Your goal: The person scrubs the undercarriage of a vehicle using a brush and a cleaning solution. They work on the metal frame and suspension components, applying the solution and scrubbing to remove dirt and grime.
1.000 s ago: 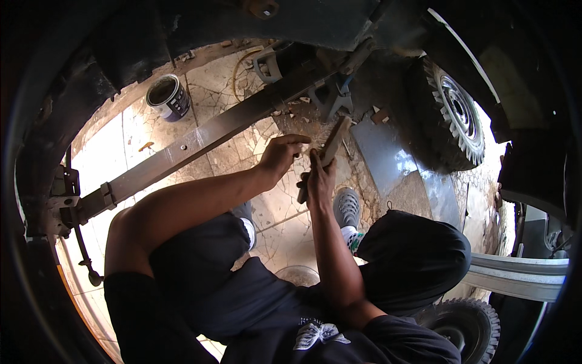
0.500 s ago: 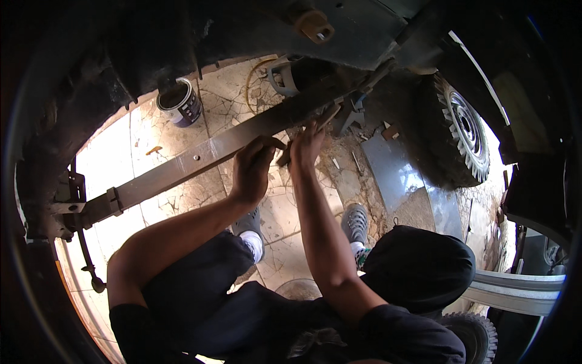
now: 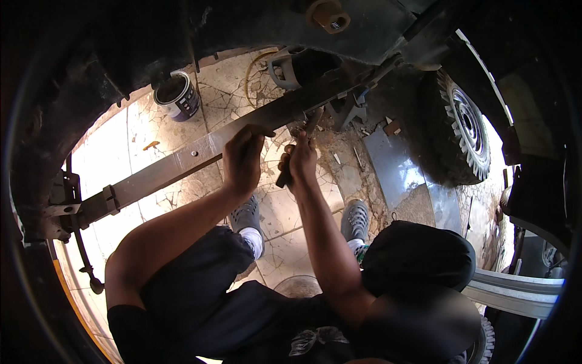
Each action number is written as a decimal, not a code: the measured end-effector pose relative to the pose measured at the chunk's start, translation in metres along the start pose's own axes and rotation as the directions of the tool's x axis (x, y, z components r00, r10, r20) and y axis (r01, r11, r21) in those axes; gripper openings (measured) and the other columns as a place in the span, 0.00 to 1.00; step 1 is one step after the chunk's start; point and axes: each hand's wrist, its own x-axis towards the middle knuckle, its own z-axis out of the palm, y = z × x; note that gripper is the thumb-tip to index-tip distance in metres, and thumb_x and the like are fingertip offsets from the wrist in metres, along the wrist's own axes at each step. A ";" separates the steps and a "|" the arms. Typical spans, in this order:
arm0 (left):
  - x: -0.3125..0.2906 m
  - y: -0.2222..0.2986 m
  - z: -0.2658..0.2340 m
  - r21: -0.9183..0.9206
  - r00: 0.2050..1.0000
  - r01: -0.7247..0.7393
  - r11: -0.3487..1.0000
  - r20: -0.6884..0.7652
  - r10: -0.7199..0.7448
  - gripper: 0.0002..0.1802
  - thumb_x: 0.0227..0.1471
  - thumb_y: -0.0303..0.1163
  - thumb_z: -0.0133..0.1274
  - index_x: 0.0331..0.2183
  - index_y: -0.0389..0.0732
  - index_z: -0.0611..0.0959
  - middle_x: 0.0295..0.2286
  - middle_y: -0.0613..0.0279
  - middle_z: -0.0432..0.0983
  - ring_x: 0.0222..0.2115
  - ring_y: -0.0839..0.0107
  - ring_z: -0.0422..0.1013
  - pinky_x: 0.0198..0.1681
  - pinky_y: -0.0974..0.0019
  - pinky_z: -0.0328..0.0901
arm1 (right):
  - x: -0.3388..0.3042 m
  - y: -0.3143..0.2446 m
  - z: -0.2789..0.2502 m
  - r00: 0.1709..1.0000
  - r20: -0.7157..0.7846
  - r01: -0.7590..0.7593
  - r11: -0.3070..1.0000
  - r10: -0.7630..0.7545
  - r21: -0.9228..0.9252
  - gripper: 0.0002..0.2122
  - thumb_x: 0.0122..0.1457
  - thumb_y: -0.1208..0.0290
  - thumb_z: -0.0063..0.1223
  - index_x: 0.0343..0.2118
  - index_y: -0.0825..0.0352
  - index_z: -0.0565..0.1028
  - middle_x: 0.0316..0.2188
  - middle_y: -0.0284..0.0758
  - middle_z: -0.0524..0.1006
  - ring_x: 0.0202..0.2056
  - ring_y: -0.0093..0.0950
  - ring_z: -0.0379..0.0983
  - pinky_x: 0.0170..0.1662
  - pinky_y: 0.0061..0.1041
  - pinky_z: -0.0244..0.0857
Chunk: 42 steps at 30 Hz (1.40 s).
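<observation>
A long flat metal bar [image 3: 176, 159], like a leaf spring with a clamp band at its left end, runs aslant across the view. Against its lower edge is my left hand [image 3: 241, 159]. Its fingers are bent together, and what they hold, if anything, is hidden. To the right, just below the bar, my right hand [image 3: 302, 159] is closed around a dark, long hand tool [image 3: 313, 122]. One end of the tool juts out past the fingers toward the bar; the other shows below the fist. Its exact kind I cannot make out.
Dark vehicle underbody [image 3: 254, 30] arches overhead. Beyond the bar stand an open paint can [image 3: 183, 109] and a grey container [image 3: 282, 71]. To the right are a blue-grey stand [image 3: 351, 112], a sheet of metal [image 3: 394, 164] and a treaded wheel [image 3: 464, 124]. Cracked tiles [image 3: 279, 212] floor the space.
My right hand has moved slightly down, and the tool has turned more upright in it. My left hand has shifted a little left, its fingers higher against the bar.
</observation>
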 end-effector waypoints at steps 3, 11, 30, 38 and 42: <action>0.010 -0.008 -0.004 -0.026 0.996 -0.004 1.000 -0.092 0.002 0.09 0.61 0.22 0.48 0.35 0.35 0.83 0.30 0.60 0.81 0.32 0.74 0.74 0.39 0.70 0.67 | 0.007 -0.029 -0.020 0.999 0.041 0.017 0.997 -0.014 -0.082 0.16 0.74 0.52 0.36 0.46 0.61 0.68 0.21 0.30 0.69 0.16 0.21 0.63 0.17 0.25 0.62; 0.014 -0.014 -0.006 -0.018 0.997 -0.011 1.000 -0.070 0.010 0.10 0.61 0.24 0.47 0.36 0.38 0.84 0.21 0.72 0.66 0.21 0.84 0.57 0.25 0.73 0.51 | -0.012 -0.006 0.017 0.978 -0.027 0.196 0.949 -0.209 -0.247 0.19 0.75 0.58 0.35 0.58 0.66 0.64 0.34 0.37 0.73 0.31 0.24 0.68 0.36 0.27 0.64; -0.003 -0.033 -0.003 0.055 1.000 -0.005 0.998 -0.020 0.006 0.11 0.60 0.25 0.48 0.36 0.37 0.86 0.21 0.64 0.75 0.22 0.80 0.63 0.26 0.69 0.59 | -0.006 -0.115 -0.064 0.538 0.445 0.647 0.012 -0.716 -0.763 0.40 0.54 0.69 0.62 0.69 0.61 0.54 0.48 0.55 0.79 0.46 0.51 0.79 0.50 0.47 0.73; -0.004 -0.029 0.021 0.068 0.994 -0.010 0.998 0.111 0.003 0.10 0.60 0.25 0.49 0.36 0.38 0.86 0.21 0.65 0.72 0.22 0.78 0.63 0.28 0.68 0.60 | -0.035 -0.142 -0.094 0.873 0.208 0.428 0.487 -0.442 -0.761 0.15 0.63 0.62 0.60 0.48 0.65 0.78 0.31 0.38 0.82 0.38 0.31 0.83 0.31 0.35 0.76; -0.003 -0.033 0.029 0.086 0.978 -0.136 0.987 0.171 0.119 0.10 0.60 0.26 0.50 0.38 0.39 0.86 0.19 0.61 0.72 0.20 0.76 0.65 0.26 0.65 0.62 | -0.004 -0.166 -0.120 0.646 0.448 0.586 0.027 -0.618 -0.810 0.11 0.65 0.67 0.55 0.46 0.66 0.74 0.32 0.44 0.79 0.32 0.43 0.80 0.32 0.43 0.73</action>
